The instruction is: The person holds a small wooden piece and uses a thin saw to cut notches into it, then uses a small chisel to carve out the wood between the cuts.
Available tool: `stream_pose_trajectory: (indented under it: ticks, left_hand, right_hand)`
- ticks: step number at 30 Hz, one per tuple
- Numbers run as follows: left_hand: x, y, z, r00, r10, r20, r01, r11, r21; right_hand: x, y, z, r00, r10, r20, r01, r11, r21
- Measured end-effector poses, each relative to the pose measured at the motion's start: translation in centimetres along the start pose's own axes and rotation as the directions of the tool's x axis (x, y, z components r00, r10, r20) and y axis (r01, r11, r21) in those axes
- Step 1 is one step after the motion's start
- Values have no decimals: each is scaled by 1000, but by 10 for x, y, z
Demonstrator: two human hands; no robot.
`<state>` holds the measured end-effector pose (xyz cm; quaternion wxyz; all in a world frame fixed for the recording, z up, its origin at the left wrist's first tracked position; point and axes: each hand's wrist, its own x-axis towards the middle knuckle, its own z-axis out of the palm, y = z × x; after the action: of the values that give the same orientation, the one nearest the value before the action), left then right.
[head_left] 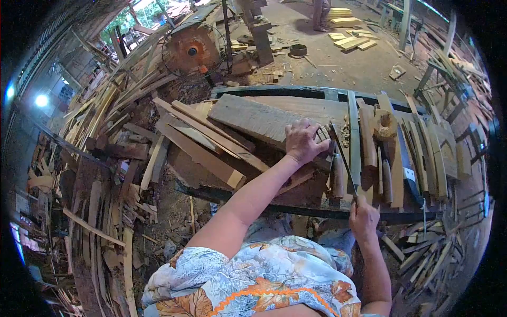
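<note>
My left hand [303, 141] lies over the right end of a thick grey-brown wooden plank [253, 117], fingers bent on its top and thumb spread toward the end. My right hand [364, 219] is closed round the near end of a long-bladed tool [343, 154], whose kind I cannot tell. Its narrow dark blade slants away from me, the far tip close beside the left thumb. Under the blade are a wooden tool handle [337, 177] and a greenish straight bar [354, 138]. The plank lies tilted across the workbench [332, 108].
Several loose boards [206, 150] lie left on the bench. At right are a wooden block with a hole [384, 126], another handle [387, 179] and upright strips. Scrap wood [95, 222] is heaped on the left floor. A large round orange machine part [193, 50] and a person [320, 15] are beyond.
</note>
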<state>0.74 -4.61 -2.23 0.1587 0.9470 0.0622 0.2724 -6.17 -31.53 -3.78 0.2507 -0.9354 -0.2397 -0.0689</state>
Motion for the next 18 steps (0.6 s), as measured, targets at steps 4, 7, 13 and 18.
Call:
stream_pose_trajectory:
  ticks: [4, 7, 13, 18]
  left_hand:
    - [-1, -3, 6, 1000, 9, -11, -9, 1000, 6]
    - [1, -3, 6, 1000, 3, -2, -2, 1000, 24]
    - [-1, -1, 5, 998, 20, -66, -18, 999, 39]
    - [0, -2, 6, 1000, 14, -24, -14, 999, 32]
  right_hand:
    - [80, -27, 4, 998, -24, 49, 26, 999, -40]
    - [132, -35, 34, 999, -34, 20, 34, 999, -4]
    - [89, -28, 25, 1000, 8, 19, -7, 999, -54]
    - [8, -3, 5, 1000, 24, 15, -24, 1000, -17]
